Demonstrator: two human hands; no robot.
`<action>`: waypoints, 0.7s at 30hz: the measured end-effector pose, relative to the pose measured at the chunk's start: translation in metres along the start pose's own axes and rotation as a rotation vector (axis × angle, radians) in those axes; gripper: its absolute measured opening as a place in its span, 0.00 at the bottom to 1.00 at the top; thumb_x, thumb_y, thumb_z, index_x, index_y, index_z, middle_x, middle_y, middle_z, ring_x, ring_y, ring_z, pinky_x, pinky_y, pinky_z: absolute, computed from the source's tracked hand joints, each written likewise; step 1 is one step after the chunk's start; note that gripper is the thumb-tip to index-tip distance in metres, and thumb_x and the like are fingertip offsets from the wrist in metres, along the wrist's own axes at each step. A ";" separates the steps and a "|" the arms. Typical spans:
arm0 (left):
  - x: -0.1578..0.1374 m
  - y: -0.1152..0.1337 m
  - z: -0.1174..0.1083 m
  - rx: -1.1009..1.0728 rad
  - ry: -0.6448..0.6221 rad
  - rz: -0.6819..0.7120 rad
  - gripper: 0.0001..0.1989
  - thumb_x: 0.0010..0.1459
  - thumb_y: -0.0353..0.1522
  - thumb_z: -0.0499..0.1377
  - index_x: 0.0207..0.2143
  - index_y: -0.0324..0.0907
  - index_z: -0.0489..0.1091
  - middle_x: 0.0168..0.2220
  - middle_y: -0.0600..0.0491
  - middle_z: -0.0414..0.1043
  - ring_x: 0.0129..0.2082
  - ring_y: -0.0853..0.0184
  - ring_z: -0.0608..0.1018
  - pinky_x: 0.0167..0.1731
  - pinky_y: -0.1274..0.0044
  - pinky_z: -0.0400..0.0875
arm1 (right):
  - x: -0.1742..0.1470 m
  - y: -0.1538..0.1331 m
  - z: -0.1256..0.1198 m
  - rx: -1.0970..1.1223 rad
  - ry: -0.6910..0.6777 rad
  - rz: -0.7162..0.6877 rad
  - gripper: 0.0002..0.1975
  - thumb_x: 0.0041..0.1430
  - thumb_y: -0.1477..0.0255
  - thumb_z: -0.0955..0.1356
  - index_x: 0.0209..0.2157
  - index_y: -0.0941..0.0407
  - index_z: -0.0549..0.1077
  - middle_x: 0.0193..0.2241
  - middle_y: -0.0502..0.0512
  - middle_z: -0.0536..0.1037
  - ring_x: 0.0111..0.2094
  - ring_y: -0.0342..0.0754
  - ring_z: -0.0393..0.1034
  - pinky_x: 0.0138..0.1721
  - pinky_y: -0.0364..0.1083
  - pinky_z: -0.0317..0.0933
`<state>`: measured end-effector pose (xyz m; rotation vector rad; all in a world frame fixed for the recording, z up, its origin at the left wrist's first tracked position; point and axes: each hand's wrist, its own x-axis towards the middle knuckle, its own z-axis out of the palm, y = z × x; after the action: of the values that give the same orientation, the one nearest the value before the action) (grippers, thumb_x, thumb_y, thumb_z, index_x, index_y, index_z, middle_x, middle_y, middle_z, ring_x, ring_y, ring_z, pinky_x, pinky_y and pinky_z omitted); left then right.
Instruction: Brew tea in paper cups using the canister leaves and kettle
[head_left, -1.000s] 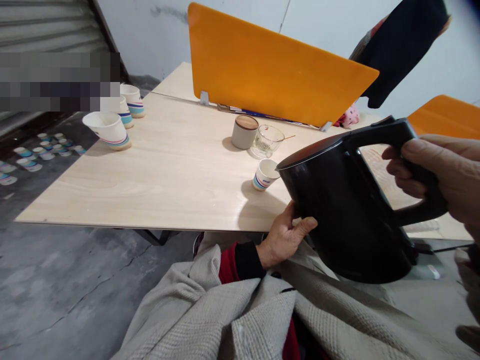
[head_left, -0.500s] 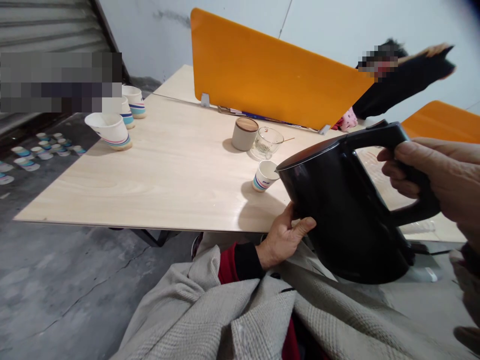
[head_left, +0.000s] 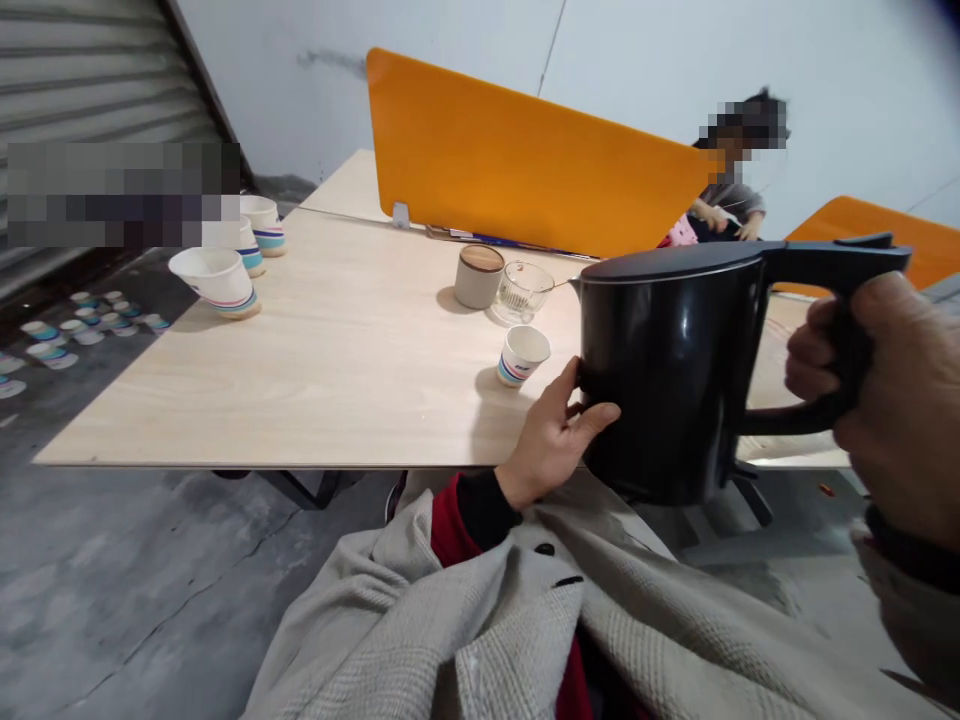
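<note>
A black electric kettle [head_left: 667,380] is held above the front of the table, nearly level, its spout to the left and its lid closed. My right hand [head_left: 900,370] is wrapped round its handle. My left hand [head_left: 551,430] is against the kettle's left side, the thumb on the near face and the fingertips partly hidden behind the body. Left of the spout, a white paper cup [head_left: 523,355] with blue and pink stripes stands upright on the table. Behind it are a glass cup [head_left: 523,292] and a grey canister [head_left: 480,277] with a wooden lid.
Several paper cups [head_left: 217,280] stand at the table's left edge, and more cups [head_left: 82,330] are on the floor beyond. An orange divider [head_left: 525,150] crosses the back of the wooden table [head_left: 300,400]. Another person [head_left: 739,205] is behind it.
The kettle has tipped back from a spout-down tilt to nearly level, and its spout has moved slightly right, away from the cup. The person behind the divider has lowered their arms.
</note>
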<state>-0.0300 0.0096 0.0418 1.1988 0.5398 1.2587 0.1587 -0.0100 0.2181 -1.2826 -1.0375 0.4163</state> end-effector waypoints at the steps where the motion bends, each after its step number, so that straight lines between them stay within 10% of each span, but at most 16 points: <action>1: -0.001 -0.001 -0.003 0.046 0.028 0.022 0.41 0.64 0.53 0.68 0.71 0.42 0.64 0.73 0.37 0.65 0.71 0.46 0.70 0.67 0.53 0.72 | 0.000 0.002 0.003 0.019 0.018 0.046 0.18 0.56 0.65 0.79 0.22 0.55 0.71 0.25 0.52 0.68 0.20 0.39 0.61 0.11 0.40 0.50; 21: -0.042 0.018 -0.085 0.416 0.285 0.152 0.21 0.71 0.45 0.63 0.59 0.43 0.77 0.60 0.42 0.79 0.58 0.58 0.81 0.53 0.70 0.78 | 0.075 0.148 0.045 0.057 0.336 -0.135 0.16 0.74 0.62 0.64 0.30 0.47 0.59 0.19 0.39 0.60 0.19 0.42 0.53 0.20 0.44 0.49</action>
<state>-0.1224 0.0013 0.0170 1.4319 0.9704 1.5061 0.2018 0.1162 0.1096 -1.1755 -0.8151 0.1200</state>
